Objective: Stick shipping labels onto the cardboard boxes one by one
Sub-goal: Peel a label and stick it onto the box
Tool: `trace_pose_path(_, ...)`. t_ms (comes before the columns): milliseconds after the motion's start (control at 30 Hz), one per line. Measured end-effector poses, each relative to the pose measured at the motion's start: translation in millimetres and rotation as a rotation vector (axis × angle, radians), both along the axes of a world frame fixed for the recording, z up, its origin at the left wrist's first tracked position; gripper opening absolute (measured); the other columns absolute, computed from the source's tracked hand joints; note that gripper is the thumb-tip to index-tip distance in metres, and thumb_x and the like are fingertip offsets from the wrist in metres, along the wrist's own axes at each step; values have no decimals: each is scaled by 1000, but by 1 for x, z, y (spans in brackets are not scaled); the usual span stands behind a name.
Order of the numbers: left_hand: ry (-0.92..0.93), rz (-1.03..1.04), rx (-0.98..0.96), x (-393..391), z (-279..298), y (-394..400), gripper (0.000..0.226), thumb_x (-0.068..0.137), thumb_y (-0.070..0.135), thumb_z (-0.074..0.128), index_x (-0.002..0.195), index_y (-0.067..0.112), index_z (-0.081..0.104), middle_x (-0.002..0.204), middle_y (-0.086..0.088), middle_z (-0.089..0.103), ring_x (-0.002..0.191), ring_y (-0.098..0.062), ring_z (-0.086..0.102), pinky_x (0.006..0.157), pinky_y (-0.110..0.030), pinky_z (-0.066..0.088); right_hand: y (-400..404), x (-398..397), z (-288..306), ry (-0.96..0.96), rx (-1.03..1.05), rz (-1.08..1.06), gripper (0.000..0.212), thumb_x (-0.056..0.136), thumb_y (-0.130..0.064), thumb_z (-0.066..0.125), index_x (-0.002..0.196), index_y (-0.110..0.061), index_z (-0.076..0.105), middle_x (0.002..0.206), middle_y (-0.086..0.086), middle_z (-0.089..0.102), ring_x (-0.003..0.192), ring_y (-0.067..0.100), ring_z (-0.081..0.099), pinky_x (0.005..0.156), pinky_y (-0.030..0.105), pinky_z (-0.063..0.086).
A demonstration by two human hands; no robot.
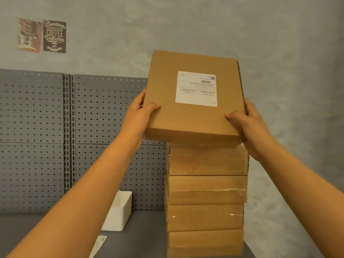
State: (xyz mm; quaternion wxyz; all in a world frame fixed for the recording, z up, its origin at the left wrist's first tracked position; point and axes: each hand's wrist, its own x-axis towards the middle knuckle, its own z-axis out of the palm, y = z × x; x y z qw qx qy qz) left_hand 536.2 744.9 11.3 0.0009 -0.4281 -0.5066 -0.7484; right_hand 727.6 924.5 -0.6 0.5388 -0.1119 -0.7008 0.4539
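Left hand (138, 110), right hand (247, 120) grip labelled box (167, 94) atop box stack (206, 190); white bin (121, 211) contents hidden.

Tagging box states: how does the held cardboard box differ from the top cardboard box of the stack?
The held brown cardboard box is tilted, gripped by the left hand and right hand; the stack's top brown cardboard box lies flat. The held box shows a white shipping label; the stacked one's top is hidden. Both look alike.
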Motion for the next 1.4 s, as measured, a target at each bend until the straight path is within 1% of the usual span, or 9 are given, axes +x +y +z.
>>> trace_pose_path(100, -62, 40, -22, 18, -3, 26, 61, 87, 24, 62, 142, 27, 36, 131, 8, 51, 110, -15, 55, 92, -36, 47, 27, 16, 1, -22, -24, -1, 66, 83, -33, 67, 141, -33, 37, 132, -6, 54, 113, 20, 58, 96, 45, 51)
trace_pose_path(300, -139, 80, -86, 36, -16, 55, 41, 87, 21, 59, 123, 23, 40, 107, 8, 52, 89, -8, 52, 68, -28, 41, 58, 23, -7, -54, -84, -62, 64, 81, -38, 71, 132, -30, 34, 134, -2, 48, 113, 23, 55, 96, 45, 50)
trace_pose_path(500, -127, 158, -112, 32, -20, 68, 37, 89, 29, 56, 124, 24, 44, 103, 12, 53, 87, -6, 51, 66, -26, 40, 73, 13, -13, -62, -67, -23, 61, 85, -46, 63, 139, -29, 38, 133, -4, 49, 113, 20, 55, 96, 40, 50)
trace_pose_path(633, -156, 141, -136, 26, -20, 76, 37, 91, 36, 54, 126, 25, 50, 101, 15, 54, 87, -3, 51, 67, -25, 39, 85, 6, -13, -135, -89, 65, 70, 75, -54, 57, 140, -34, 41, 131, -6, 54, 113, 17, 56, 97, 42, 49)
trace_pose_path(867, -142, 140, -229, 11, -23, 94, 47, 91, 49, 48, 132, 27, 47, 110, 13, 50, 103, -11, 47, 86, -32, 35, 104, -11, -15, -155, -122, -39, 58, 89, -59, 44, 138, -27, 42, 128, -2, 52, 110, 17, 53, 93, 37, 46)
trace_pose_path(967, -107, 171, -263, 6, -24, 98, 51, 90, 55, 46, 133, 27, 46, 118, 9, 49, 106, -13, 46, 83, -31, 35, 109, -16, -14, -171, -123, -50, 56, 90, -60, 42, 135, -27, 44, 128, -1, 53, 111, 18, 53, 93, 38, 46)
trace_pose_path(1100, -39, 216, -294, 2, -23, 100, 54, 89, 57, 47, 134, 26, 42, 117, 8, 47, 103, -12, 47, 68, -23, 34, 114, -18, -14, -200, -109, -67, 56, 89, -63, 38, 133, -30, 46, 129, -1, 54, 113, 20, 53, 100, 46, 45)
trace_pose_path(1300, 17, 305, -342, -5, -25, 96, 60, 84, 66, 46, 130, 27, 46, 122, 6, 52, 108, -16, 51, 80, -32, 39, 115, -18, -11, -257, -105, -46, 64, 84, -70, 37, 134, -31, 46, 127, -1, 56, 112, 23, 55, 100, 49, 45)
trace_pose_path(1400, 37, 328, -380, -5, -24, 95, 62, 83, 69, 44, 129, 27, 47, 122, 3, 54, 109, -18, 53, 82, -34, 41, 113, -18, -12, -270, -112, -70, 74, 73, -78, 35, 130, -32, 49, 124, -1, 57, 110, 23, 56, 98, 49, 46)
